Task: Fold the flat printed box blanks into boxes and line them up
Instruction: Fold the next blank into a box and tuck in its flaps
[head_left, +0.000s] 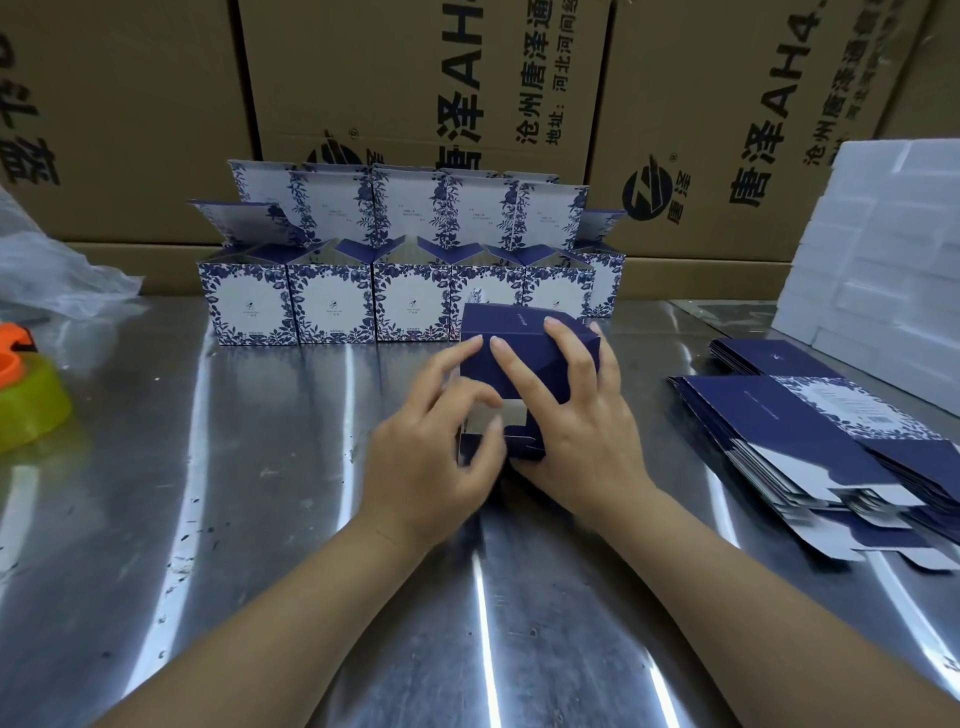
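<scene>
Navy box (524, 353), half folded, lies on the table (260, 493) between both hands. The right hand (576, 431) spreads its fingers (566, 348) over the top and clasps it, while the left hand (431, 452) curls onto the open near end. Just beyond the fingertips stands the row of folded boxes (332, 306). Well right of the fingers lies the stack of flat blanks (789, 431).

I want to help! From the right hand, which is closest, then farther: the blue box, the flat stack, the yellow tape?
1. Blue box, held by the right hand.
2. Flat stack, on its right.
3. Yellow tape, far left.
</scene>
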